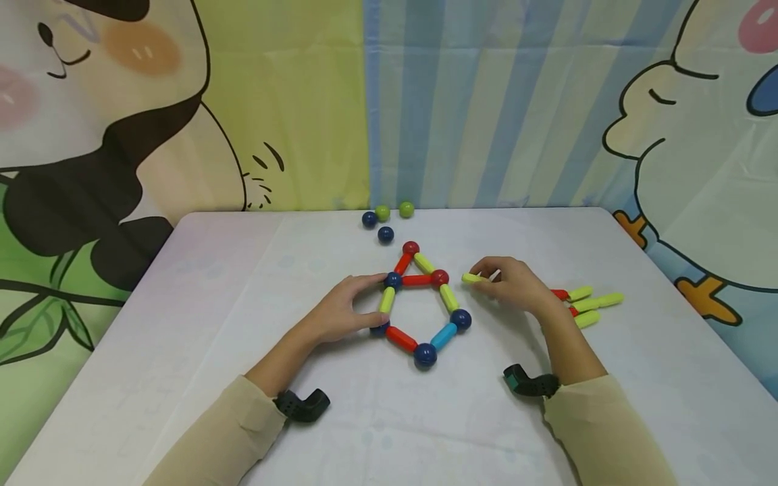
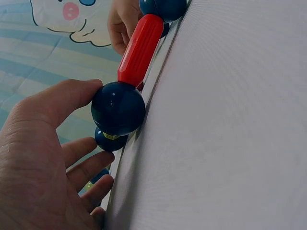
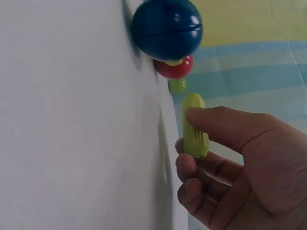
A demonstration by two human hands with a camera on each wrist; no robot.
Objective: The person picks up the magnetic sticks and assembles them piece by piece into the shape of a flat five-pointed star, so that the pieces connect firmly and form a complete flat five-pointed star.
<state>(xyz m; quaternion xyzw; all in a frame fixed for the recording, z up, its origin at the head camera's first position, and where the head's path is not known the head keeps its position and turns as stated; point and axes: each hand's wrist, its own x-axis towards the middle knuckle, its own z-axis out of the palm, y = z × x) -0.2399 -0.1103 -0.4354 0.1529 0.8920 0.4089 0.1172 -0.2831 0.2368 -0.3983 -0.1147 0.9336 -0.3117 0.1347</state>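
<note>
A flat frame of magnetic sticks and balls lies mid-table: a pentagon with a triangle on its far side. My left hand (image 1: 337, 309) holds its left side, the thumb on the near-left blue ball (image 2: 118, 108) and the forefinger at the far-left blue ball (image 1: 394, 279). A red stick (image 1: 402, 339) leads from the near-left ball to the nearest blue ball (image 1: 425, 356). Right of the frame, my right hand (image 1: 515, 287) pinches a yellow-green magnetic stick (image 3: 195, 127) between thumb and fingers. The stick is apart from the red ball (image 1: 439, 278) at the frame's right corner.
Several loose sticks (image 1: 588, 304), yellow-green and red, lie right of my right hand. At the back edge are two green balls (image 1: 406, 209) and two loose blue balls (image 1: 385, 235). A printed cloth (image 1: 486, 101) hangs behind the white table (image 1: 243, 270).
</note>
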